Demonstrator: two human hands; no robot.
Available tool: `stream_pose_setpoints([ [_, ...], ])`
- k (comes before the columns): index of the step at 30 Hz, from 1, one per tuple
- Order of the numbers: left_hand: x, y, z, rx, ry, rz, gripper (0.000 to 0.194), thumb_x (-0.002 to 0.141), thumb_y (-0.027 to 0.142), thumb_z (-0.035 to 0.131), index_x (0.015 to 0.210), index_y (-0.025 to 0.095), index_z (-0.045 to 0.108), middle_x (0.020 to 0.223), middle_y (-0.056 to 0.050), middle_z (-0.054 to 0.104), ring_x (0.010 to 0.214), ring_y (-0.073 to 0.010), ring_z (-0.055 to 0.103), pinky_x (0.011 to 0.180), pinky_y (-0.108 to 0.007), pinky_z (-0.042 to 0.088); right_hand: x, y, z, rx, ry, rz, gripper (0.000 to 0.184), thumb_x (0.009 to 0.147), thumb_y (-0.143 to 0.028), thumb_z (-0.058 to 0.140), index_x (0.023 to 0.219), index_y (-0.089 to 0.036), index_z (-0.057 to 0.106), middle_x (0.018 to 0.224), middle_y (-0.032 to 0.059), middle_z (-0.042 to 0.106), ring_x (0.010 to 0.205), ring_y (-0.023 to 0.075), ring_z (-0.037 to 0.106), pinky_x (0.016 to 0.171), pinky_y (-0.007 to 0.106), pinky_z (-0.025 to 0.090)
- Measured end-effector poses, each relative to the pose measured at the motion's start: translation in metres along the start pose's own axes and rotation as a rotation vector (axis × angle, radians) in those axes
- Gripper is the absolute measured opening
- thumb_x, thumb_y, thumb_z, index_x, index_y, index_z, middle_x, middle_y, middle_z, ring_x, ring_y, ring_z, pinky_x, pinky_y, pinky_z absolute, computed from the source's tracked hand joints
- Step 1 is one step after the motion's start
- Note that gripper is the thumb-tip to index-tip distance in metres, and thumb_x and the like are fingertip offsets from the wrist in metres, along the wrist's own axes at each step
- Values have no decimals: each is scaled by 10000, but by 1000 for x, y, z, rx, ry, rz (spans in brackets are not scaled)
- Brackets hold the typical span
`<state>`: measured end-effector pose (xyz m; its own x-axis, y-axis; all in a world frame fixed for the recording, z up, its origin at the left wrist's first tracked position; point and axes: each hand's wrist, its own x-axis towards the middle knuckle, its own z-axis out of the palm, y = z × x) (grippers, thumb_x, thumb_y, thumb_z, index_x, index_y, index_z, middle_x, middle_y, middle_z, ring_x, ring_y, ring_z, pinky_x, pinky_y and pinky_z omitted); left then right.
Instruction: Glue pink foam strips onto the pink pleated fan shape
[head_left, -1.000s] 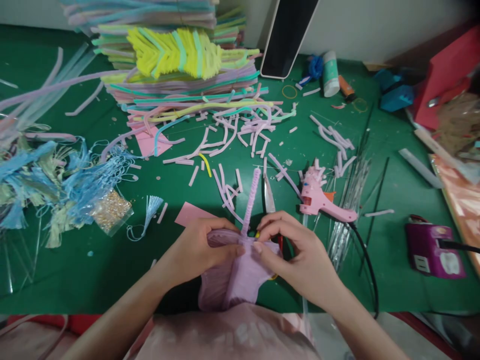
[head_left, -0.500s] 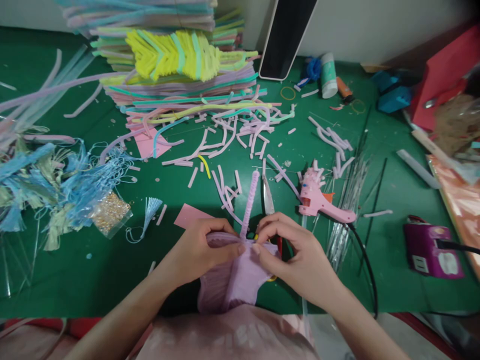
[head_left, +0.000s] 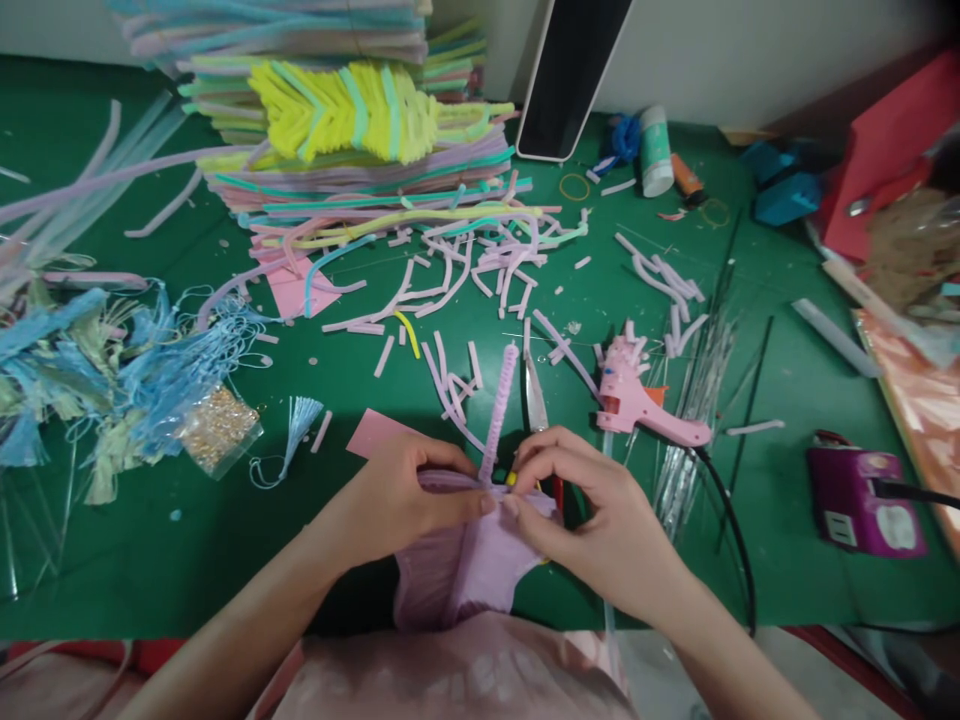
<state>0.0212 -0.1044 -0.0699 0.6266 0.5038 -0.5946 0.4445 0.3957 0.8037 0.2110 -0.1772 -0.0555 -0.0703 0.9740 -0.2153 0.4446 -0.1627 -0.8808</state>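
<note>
A lilac pipe-cleaner craft piece (head_left: 480, 560), with ribbed wing-like panels, stands at the table's front edge close to my body. From its top a twisted lilac stem (head_left: 498, 415) points away from me. My left hand (head_left: 405, 495) is closed on the piece's upper left, thumb in front and fingers behind. On the other side of the stem, my right hand (head_left: 585, 495) pinches the top edge between thumb and fingertips. Metal-bladed pliers or scissors (head_left: 535, 395) lie just beyond my right hand, their handles partly covered. A small yellow bit (head_left: 511, 479) shows beside my right fingertips.
A pink glue gun (head_left: 637, 400) lies to the right, its black cord running forward. Bundled pipe cleaners (head_left: 345, 110) are piled at the back, with cut lilac pieces (head_left: 450, 270) scattered before them. Blue tassels (head_left: 150, 370) and a bag of gold beads (head_left: 217, 430) lie left.
Both hands keep their hold on the lilac piece, with the right fingertips shifting slightly at its top edge. The view has drifted a little; the table items stay put.
</note>
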Motion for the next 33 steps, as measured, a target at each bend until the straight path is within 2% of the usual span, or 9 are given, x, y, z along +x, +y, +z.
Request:
stream_pose_setpoints([
  [7,-3,1,3,-26,72,-59,88,692,257,737,744,186,726,778,15,709,785,-172,628,695,-239,446,-1,5,1,38,82,-14,118,761,-188,684,727,-216,575,871,6,581,834,128,596,740,266,466],
  [19,-4,1,5,19,55,-29,197,751,374,689,770,178,697,762,10,671,752,-163,603,667,-250,439,-4,3,5,30,93,30,129,737,-139,644,702,-213,544,854,9,587,846,140,594,743,275,460],
  [25,-5,8,-3,151,-25,25,255,731,412,677,823,174,677,794,3,651,782,-183,591,660,-258,442,-2,2,5,48,69,43,140,726,-122,628,691,-214,530,851,14,588,842,154,595,736,293,459],
  [29,0,11,-5,136,-47,76,215,771,381,629,738,170,651,707,21,618,679,-148,556,604,-237,416,-1,3,5,29,71,54,134,730,-126,622,689,-217,532,854,19,592,842,162,598,735,302,460],
  [33,4,10,-3,138,-12,68,215,778,345,624,662,166,600,639,38,555,643,-130,523,586,-226,389,-3,7,3,-12,83,42,117,742,-161,651,741,-221,551,881,22,594,860,169,597,758,311,463],
])
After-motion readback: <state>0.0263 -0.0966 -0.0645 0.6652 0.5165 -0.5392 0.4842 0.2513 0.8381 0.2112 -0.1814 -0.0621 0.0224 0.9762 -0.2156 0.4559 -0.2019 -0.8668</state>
